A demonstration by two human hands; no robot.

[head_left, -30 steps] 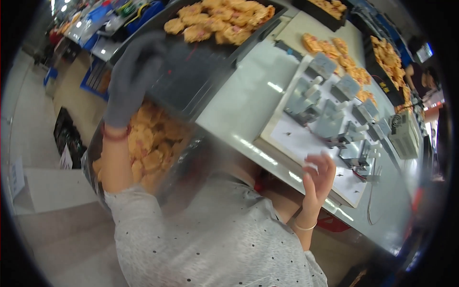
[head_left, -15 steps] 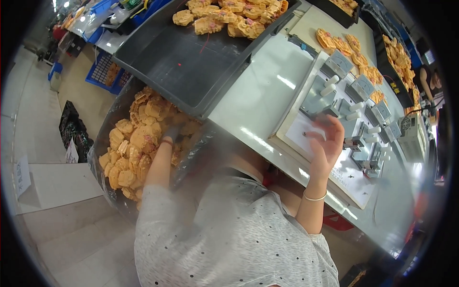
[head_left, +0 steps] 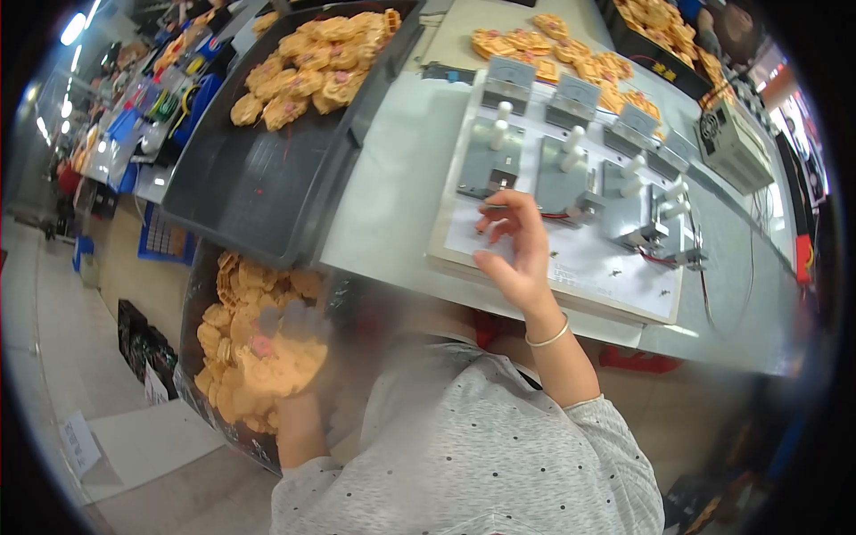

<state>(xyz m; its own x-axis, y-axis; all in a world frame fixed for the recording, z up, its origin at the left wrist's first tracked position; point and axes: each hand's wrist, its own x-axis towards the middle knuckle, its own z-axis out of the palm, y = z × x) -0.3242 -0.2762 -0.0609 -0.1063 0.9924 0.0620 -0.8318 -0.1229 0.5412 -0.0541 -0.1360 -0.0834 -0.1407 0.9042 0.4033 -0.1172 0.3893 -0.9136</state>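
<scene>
L hand (head_left: 290,334) grasps orange waffle-shaped plastic parts (head_left: 259,366) in bin, 8 o'clock; R hand (head_left: 517,245) released over white fixture board (head_left: 571,267), slots unloaded.

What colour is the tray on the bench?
Dark grey, nearly black tray, clearest in the head view.

Left hand (head_left: 287,343) low at person's left side, gloved, blurred, fingers spread downward; forearm bare, bent down from grey sleeve. Right hand (head_left: 515,245) raised forward, bare, fingers loosely curled and apart, nothing in grip; thin bracelet on wrist, forearm angled upward.
</scene>
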